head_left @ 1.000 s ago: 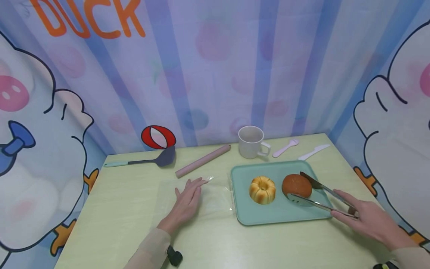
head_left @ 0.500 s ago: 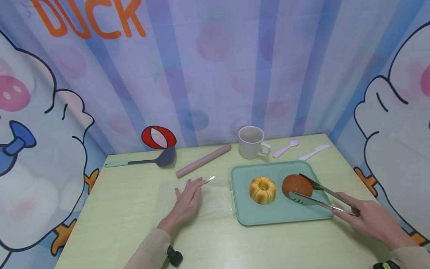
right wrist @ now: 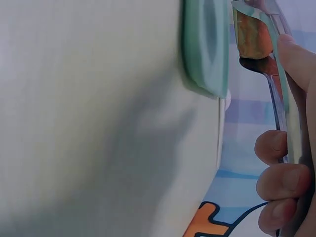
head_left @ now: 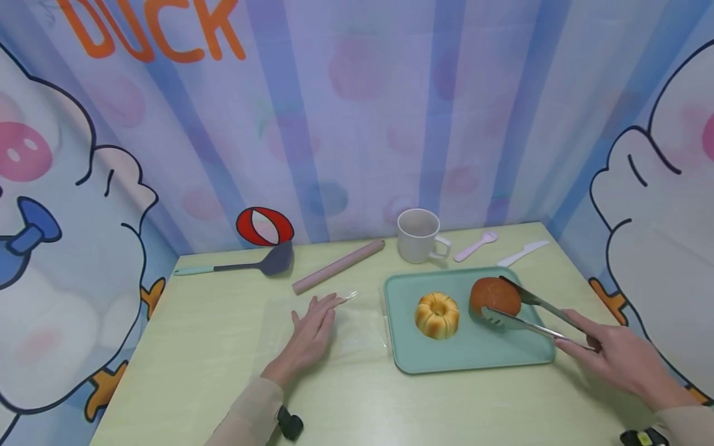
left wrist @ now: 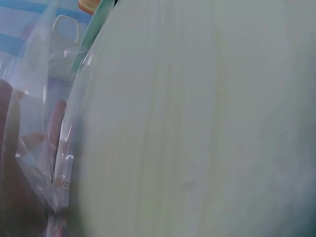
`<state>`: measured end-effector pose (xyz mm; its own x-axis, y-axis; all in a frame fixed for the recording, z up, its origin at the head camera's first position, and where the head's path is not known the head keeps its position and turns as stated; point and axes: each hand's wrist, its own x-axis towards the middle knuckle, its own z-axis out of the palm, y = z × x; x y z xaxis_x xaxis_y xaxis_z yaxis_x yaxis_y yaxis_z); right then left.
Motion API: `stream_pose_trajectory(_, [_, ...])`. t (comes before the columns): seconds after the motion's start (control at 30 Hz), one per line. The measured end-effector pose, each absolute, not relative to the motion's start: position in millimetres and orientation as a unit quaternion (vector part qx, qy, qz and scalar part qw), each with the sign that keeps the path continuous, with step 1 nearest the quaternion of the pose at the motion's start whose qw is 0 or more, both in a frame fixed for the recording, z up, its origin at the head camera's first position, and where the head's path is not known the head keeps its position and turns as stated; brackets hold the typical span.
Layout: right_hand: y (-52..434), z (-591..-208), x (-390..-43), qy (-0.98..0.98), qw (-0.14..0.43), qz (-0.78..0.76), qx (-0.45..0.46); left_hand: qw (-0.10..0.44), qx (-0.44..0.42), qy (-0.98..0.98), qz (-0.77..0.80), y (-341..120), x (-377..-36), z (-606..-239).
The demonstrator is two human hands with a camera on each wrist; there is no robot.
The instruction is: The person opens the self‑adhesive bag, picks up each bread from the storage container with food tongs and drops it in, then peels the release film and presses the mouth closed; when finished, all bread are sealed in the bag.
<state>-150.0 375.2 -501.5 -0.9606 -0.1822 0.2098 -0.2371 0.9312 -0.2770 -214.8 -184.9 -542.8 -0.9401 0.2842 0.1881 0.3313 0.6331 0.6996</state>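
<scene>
Gripping a pair of metal tongs (head_left: pixel 535 327), the right hand (head_left: pixel 621 359) occupies the lower right of the head view, its fingers curled about the handle. Between the tong ends, right of the frame's centre, is a round brown bun (head_left: pixel 494 296); the right-wrist view shows it at upper right, raised clear of the green tray (head_left: pixel 474 353). A ring-shaped golden pastry (head_left: pixel 437 316) sits on the tray, left of the bun. The left hand (head_left: pixel 307 334), lower left of centre, has its fingers extended and somewhat spread at a clear plastic bag (head_left: pixel 359 331); in the left-wrist view, film and fingers overlap at the left edge. Whether the film is pinched cannot be told. The bag lies on the pale counter (head_left: pixel 424 406), its right edge beside the tray.

Along the counter's rear edge, from the left of the frame to the right, lie a spatula (head_left: pixel 276 260) with a dark blade and pale green handle, a pink rod (head_left: pixel 338 267) set obliquely, an upright mug (head_left: pixel 418 235) with its handle to the right, a small pink spoon (head_left: pixel 475 246) and a pale knife (head_left: pixel 523 254). A striped backdrop (head_left: pixel 368 124) fills the upper frame, lettered "DUCK" in orange at upper left.
</scene>
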Motion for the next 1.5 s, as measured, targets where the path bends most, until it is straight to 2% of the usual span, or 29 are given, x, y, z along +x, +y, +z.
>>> stream_pose_trajectory(0.17, [366,-488,-156,-0.971,0.127,0.148,0.136,0.030,-0.168,-0.903,-0.394,-185,-215,-543])
stream_pose_trajectory(0.4, [334,-468,-167,-0.962,0.142,0.147,0.181,0.039,-0.174,-0.901,-0.397,-185,-215,-543])
stream_pose_trajectory(1.0, [259,-457,-195,-0.947,0.077,0.164,0.264,0.044,-0.177,-0.898,-0.400,-183,-215,-543])
stream_pose_trajectory(1.5, [224,-463,-212,-0.928,0.065,0.149,0.336,0.046,-0.180,-0.897,-0.402,-185,-216,-544])
